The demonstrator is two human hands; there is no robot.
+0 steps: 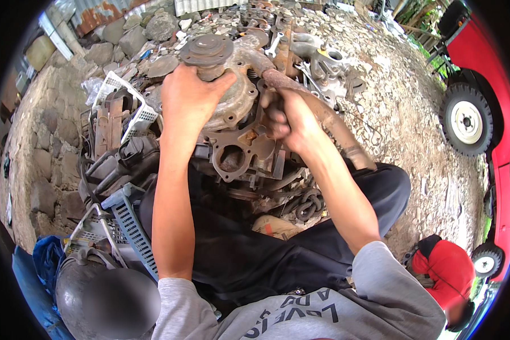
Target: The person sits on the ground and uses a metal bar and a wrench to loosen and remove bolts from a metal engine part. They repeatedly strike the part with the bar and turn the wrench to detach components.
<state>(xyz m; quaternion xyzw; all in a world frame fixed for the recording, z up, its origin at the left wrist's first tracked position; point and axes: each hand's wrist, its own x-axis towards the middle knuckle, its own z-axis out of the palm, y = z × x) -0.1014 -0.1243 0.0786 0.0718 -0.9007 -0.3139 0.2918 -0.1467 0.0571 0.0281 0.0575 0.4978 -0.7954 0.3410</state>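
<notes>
My left hand (190, 96) is wrapped over the near side of a greasy cast-metal engine housing (241, 102), its thumb stretched to the right. A round bolted flange (207, 50) tops this housing just beyond my fingers. To the right, my right hand (289, 119) is curled close against the engine parts and smeared a little by motion; what its fingers hold is hidden. A rusty curved metal pipe (337, 124) passes beyond and right of that hand. Below both hands is a flat bracket with a large round opening (230, 158).
Open-end wrenches (275, 44) lie among grey castings (328, 71) at the back. White crates (110, 99) and a blue crate (131, 224) stand left. A chain (310, 204) is near my legs. Rightward are a person in red (445, 266) and a red vehicle (496, 85).
</notes>
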